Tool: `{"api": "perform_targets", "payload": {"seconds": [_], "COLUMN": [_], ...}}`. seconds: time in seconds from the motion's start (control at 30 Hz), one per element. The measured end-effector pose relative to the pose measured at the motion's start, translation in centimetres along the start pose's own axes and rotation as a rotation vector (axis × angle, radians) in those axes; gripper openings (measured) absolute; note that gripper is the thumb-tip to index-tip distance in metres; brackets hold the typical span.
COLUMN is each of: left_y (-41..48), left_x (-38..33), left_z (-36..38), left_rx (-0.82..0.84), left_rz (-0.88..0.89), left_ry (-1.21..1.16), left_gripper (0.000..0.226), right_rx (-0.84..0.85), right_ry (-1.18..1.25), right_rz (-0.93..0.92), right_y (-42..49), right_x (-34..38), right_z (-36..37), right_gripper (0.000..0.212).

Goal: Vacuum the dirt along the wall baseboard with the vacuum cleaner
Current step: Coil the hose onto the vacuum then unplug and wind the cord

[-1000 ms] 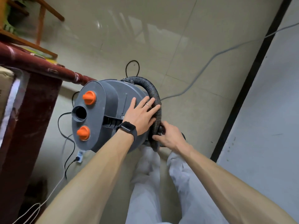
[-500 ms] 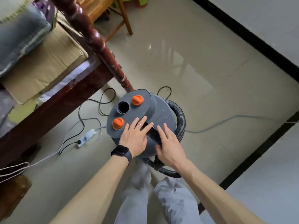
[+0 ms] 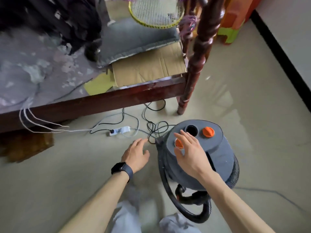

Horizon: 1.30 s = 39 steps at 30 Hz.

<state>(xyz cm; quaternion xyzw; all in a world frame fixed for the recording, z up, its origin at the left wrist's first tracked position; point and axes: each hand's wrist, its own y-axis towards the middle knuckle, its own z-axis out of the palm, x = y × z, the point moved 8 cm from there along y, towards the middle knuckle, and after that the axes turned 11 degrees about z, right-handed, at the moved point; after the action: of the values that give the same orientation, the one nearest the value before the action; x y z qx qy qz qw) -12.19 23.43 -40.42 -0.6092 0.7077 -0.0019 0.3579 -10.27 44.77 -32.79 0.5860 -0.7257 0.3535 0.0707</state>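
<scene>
The grey canister vacuum cleaner (image 3: 217, 155) with two orange knobs stands on the tiled floor at right of centre. Its black ribbed hose (image 3: 190, 211) loops around the base and lies on the floor in front of my legs. My right hand (image 3: 190, 155) hovers over the canister's top with fingers spread, covering one orange knob; whether it touches is unclear. My left hand (image 3: 136, 153), with a black watch on the wrist, reaches out open to the left of the canister, toward tangled black cable (image 3: 154, 130). The black baseboard (image 3: 284, 52) runs along the white wall at far right.
A dark wooden bed frame (image 3: 101, 101) with a turned post (image 3: 193, 64) stands behind the vacuum, carrying cardboard, a cushion and a racket. A white power strip (image 3: 119, 131) and several cords lie on the floor under its edge. Orange and green plastic stools (image 3: 232, 27) stand by the wall.
The view swung left toward the bed. My left hand has left the canister top and moved out to its left side. My right hand moved up over the orange knob.
</scene>
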Motion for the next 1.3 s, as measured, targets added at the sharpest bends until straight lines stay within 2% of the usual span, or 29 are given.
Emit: {"api": "perform_targets", "payload": {"seconds": [0.23,0.5,0.63,0.77,0.9,1.03,1.17,1.3], "left_y": [2.8,4.8,5.6,6.6,9.6,14.8,21.1,27.3], "left_x": [15.5,30.3,36.0,40.5,45.5,50.1,53.9,57.2], "left_z": [-4.0,-11.3,-14.0,-13.7,-10.5,-5.1,1.2,7.0], "left_rx": [0.141,0.226,0.227,0.243,0.26,0.262,0.222,0.155], "left_rz": [-0.114,-0.056,-0.063,-0.086,-0.103,-0.073,-0.005,0.078], "left_ry": [-0.011,0.03,0.087,0.143,0.207,0.306,0.326,0.391], "left_gripper": [0.056,0.053,0.053,0.055,0.058,0.057,0.057,0.054], "right_rx": [0.047,0.291,0.368,0.422,0.437,0.413,0.373,0.348], "right_ry": [-0.049,-0.088,-0.11,-0.154,-0.197,-0.221,-0.35,-0.505], "right_rz": [0.03,0.213,0.271,0.281,0.274,0.241,0.163,0.068], "right_y": [6.3,12.1,14.8,17.7,22.3,28.7,35.2,41.4], "right_x": [10.8,22.2,24.8,24.7,22.5,19.6,16.1,12.6], "right_z": [9.2,25.2,30.7,35.7,41.8,48.8,56.2,64.1], "right_gripper": [0.052,0.049,0.05,0.052,0.054,0.055,0.053,0.063]}}
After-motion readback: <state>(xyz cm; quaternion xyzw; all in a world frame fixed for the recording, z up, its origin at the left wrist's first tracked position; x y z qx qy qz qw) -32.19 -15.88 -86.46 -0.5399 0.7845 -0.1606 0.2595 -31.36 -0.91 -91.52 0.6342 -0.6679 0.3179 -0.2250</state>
